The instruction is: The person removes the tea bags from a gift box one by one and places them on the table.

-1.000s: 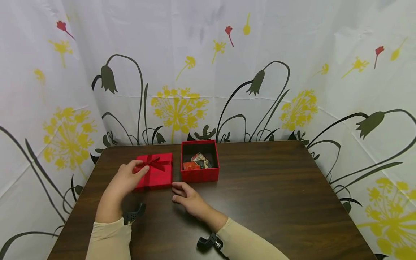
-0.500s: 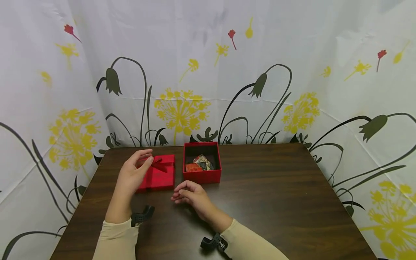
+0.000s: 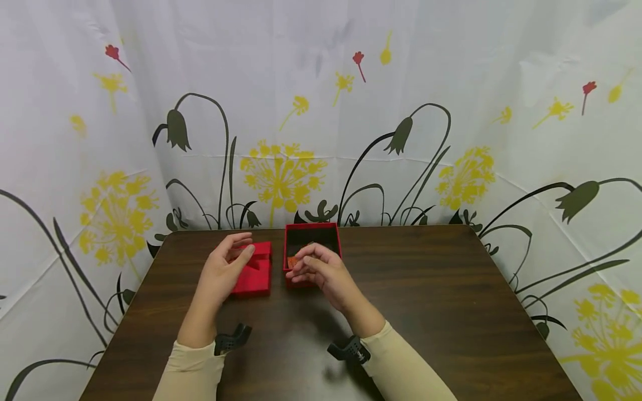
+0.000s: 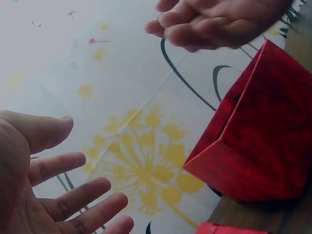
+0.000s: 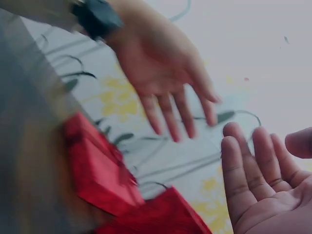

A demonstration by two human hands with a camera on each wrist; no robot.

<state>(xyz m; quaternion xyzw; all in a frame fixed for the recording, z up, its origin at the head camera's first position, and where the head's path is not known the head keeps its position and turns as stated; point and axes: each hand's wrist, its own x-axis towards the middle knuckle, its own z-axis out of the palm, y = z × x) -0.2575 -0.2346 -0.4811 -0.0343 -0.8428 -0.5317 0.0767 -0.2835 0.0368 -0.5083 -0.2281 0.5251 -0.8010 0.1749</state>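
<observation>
A red gift box (image 3: 316, 231) with a dark inside stands at the back of the table, its top uncovered. Small cards or papers lie in it; an orange one (image 3: 292, 262) shows and my right hand hides the others. Left of the box lies its red lid (image 3: 254, 278), whose ribbon bow is partly covered by my left hand (image 3: 223, 273). That hand hovers above the lid with loose fingers and holds nothing. My right hand (image 3: 326, 275) is raised before the box's front edge, fingers loosely bent and without anything in them. Both palms face inward in the wrist views.
Dark wooden table (image 3: 426, 301) underneath, with its back edge against a white curtain (image 3: 301, 55) printed with flowers. A black wrist camera (image 3: 351, 350) sits on the right wrist, another (image 3: 233, 338) on the left.
My left hand has let go of the lid and lifted, shifting right. My right hand has left the lid's front corner and moved right and up to the box. The lid stays put.
</observation>
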